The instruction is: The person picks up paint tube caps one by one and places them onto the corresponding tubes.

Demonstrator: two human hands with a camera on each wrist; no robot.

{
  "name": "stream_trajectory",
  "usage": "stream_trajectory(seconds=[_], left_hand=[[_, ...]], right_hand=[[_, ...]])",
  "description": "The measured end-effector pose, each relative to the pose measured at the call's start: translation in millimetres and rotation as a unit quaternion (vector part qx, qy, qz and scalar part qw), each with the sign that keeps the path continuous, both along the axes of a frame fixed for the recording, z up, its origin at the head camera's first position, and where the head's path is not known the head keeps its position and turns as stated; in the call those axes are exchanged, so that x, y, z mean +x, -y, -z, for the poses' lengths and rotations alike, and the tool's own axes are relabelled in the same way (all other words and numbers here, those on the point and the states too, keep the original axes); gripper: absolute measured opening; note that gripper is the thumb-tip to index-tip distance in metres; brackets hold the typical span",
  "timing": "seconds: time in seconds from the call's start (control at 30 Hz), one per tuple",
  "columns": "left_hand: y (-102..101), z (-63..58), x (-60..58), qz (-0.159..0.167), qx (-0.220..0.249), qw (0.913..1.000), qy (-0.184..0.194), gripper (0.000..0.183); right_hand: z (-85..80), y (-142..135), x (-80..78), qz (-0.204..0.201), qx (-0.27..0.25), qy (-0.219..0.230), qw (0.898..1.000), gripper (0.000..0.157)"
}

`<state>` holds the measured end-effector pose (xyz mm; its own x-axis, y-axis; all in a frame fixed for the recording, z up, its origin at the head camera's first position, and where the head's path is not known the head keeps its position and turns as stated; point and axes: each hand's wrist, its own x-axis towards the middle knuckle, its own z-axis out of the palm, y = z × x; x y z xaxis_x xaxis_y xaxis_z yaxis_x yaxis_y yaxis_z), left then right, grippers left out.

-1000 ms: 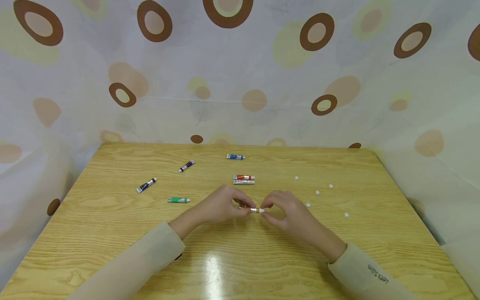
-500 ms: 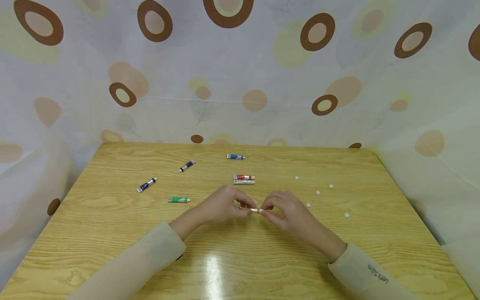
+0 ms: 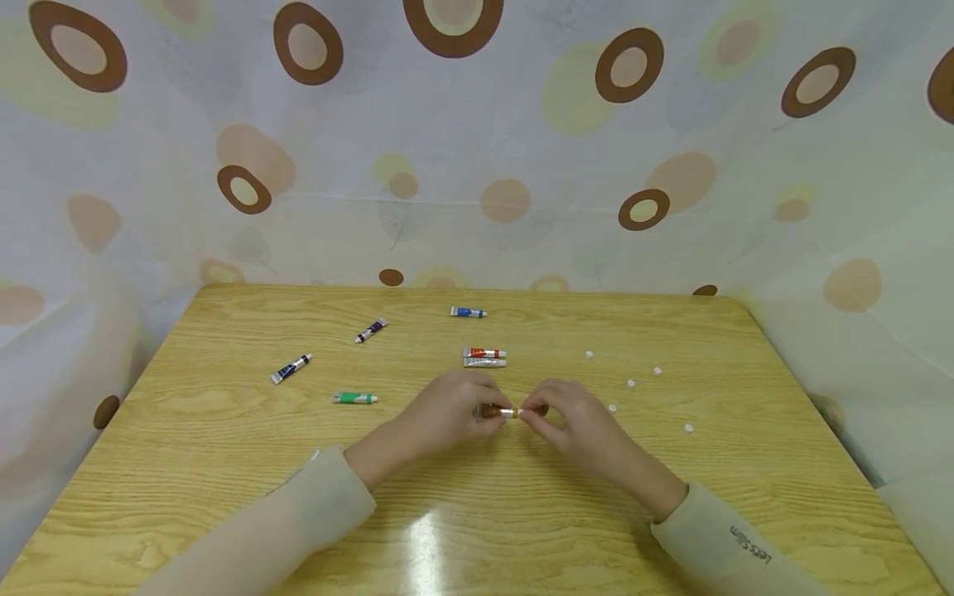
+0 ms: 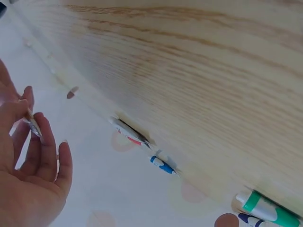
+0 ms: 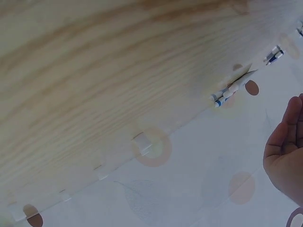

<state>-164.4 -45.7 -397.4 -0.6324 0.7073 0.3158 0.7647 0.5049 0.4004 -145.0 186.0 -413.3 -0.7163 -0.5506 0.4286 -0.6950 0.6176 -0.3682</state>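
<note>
1. A change is seen at the left hand (image 3: 447, 411): its grip has been shifted, and more of the brown tube (image 3: 492, 411) is exposed than half a second ago.
2. The tube is held over the middle of the table (image 3: 559, 538), well in from the left and right edges, its gold band turned towards the right hand (image 3: 577, 414).
3. Both hands are clamped on it: the body is gripped by the left thumb and fingers, the end beyond the band pinched by the right fingertips.
4. That white end, plain to see a second ago, is now largely covered; whether it has been loosened or tightened cannot be told.
5. A twist between two opposed grips is suggested, judged as unfinished, since neither hand has been drawn away.
6. Elsewhere, nothing has been disturbed: five white caps (image 3: 630, 383) are left scattered towards the right edge, the blue tube (image 3: 468, 312) near the far edge, the green tube (image 3: 354, 398) towards the left.
</note>
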Motion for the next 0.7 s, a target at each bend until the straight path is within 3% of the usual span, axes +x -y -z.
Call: stream_trajectory(seconds=[0.2, 0.43, 0.57, 0.7], left_hand=[[-0.1, -1.4, 2.7, -0.016, 0.002, 0.9984, -0.053, 0.01], [0.2, -2.4, 2.4, -0.009, 0.006, 0.9985, -0.054, 0.009], [0.2, -3.1, 2.3, -0.003, 0.002, 0.9975, -0.071, 0.008], [-0.5, -2.5, 1.8, 0.0, -0.007, 0.9935, -0.113, 0.007]], right_hand=[[2.3, -1.2, -1.3, -0.018, -0.024, -0.042, 0.999, 0.017], [0.4, 0.6, -2.5, -0.035, -0.016, -0.1, 0.994, 0.022], [-1.4, 1.6, -2.8, -0.032, -0.002, -0.109, 0.993, 0.019], [-2.9, 2.0, -2.9, -0.032, 0.003, -0.092, 0.995, 0.015]])
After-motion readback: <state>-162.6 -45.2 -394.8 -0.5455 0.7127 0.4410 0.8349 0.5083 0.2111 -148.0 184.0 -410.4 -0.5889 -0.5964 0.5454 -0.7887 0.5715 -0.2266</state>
